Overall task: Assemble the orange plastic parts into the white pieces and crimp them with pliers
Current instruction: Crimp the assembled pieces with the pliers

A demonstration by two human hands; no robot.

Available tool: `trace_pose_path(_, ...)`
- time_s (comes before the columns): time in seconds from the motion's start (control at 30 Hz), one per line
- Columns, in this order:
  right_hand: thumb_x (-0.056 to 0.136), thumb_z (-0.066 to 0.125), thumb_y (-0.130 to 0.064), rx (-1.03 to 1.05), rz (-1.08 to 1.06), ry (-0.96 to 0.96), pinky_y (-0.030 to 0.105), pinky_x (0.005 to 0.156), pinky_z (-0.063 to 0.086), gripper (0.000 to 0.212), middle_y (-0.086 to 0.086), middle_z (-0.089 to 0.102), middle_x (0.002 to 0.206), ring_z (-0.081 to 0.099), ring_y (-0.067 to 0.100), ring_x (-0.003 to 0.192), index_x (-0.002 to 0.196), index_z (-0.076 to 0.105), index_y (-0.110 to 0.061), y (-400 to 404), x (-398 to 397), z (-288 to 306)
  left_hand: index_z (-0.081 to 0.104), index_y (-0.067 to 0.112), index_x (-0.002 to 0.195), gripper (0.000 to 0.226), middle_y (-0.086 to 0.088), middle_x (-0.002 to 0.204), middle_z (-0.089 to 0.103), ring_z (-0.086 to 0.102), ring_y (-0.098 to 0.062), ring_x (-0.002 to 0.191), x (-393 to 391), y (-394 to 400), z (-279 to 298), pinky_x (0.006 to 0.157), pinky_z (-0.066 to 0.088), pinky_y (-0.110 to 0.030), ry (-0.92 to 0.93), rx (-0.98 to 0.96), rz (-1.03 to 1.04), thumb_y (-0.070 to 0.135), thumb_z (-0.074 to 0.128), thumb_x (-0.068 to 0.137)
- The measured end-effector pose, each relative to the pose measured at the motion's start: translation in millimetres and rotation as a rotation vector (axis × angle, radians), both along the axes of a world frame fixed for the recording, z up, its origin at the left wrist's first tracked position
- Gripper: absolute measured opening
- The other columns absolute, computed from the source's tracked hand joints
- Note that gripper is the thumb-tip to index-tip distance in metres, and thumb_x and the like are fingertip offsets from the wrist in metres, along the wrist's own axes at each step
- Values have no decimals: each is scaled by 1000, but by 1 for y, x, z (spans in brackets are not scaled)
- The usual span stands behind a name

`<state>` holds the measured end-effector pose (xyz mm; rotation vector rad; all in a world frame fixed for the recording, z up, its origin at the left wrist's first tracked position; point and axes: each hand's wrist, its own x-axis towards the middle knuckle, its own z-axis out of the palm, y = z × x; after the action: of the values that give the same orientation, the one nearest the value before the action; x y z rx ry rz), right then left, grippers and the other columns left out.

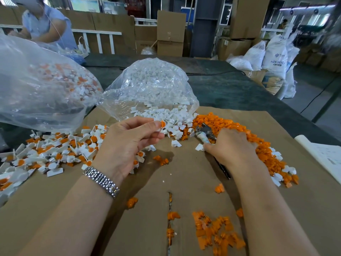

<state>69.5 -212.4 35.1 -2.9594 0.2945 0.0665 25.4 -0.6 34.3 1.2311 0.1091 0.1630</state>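
Insertion step: left hand (129, 143) pinches an orange-and-white piece (161, 125); right hand (230, 148), fingers curled round the pliers (206, 133), must crimp next.

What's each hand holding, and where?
Left hand pinches an orange-and-white piece at its fingertips. Right hand grips the pliers by the handles.

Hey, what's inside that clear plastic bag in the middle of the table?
The clear plastic bag holds small white pieces, with more spilling from its open mouth onto the cardboard. Crinkled, glaring plastic hides whatever lies deeper inside.
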Motion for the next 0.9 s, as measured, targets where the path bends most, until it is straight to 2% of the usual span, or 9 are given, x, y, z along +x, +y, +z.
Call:
trace_pose_path(0.1,92,63,-54,-56,25,10,54,102,36,40,13,55,124,46,35,123,95,51,-16,3,-2,2,76,1,91,32,-19,90,77,76,-26,78,1,0,0,67,60,-23,1,5,-2,16,84,64)
trace_pose_path(0.27,98,54,-50,-145,71,25,53,104,36,46,20,50,134,43,39,128,117,61,-9,4,-1,-1,76,1,93,32,-19,91,76,76,-25,78,1,1,-1,66,60,-23,4,-12,7,15,84,65)
trace_pose_path(0.37,101,48,-45,-80,61,-1,48,98,40,41,21,54,127,48,39,120,111,62,-7,4,-1,0,76,2,93,31,-18,94,77,76,-25,79,1,2,-2,65,59,-22,3,-12,16,16,84,66)
trace_pose_path(0.43,102,45,-39,39,48,-63,38,77,42,36,17,61,103,56,33,96,86,57,-8,2,2,0,76,3,93,31,-16,92,77,76,-24,79,2,3,-2,64,58,-21,5,-14,20,16,83,66)
trace_pose_path(0.5,103,46,-34,162,31,-118,32,57,31,42,10,54,72,49,24,66,68,46,-10,0,3,3,76,2,92,29,-15,90,77,76,-23,78,2,3,-2,63,58,-20,13,-32,22,15,83,67)
trace_pose_path(0.57,101,50,-34,359,34,-131,30,53,32,44,12,52,62,49,23,56,66,50,-6,-5,3,10,77,4,87,20,-14,88,77,75,-22,77,3,4,-1,62,58,-20,20,-65,24,12,83,70)
trace_pose_path(0.7,97,61,-23,886,180,45,22,51,50,15,8,72,72,69,18,66,100,70,-11,4,-11,23,79,9,78,3,-11,82,75,74,-19,73,3,4,0,61,58,-19,0,-113,40,9,81,76)
trace_pose_path(0.77,100,59,-20,1077,297,197,27,63,60,18,10,70,78,70,21,73,109,68,-6,16,-19,26,79,9,80,10,-9,81,75,74,-18,73,3,5,0,61,57,-18,-16,-120,55,12,82,72)
trace_pose_path(0.9,103,57,-29,1071,420,266,34,79,63,32,16,74,96,75,26,84,113,65,0,36,-35,28,78,10,84,14,-6,82,75,74,-16,76,1,5,0,60,55,-17,-48,-100,66,17,82,73)
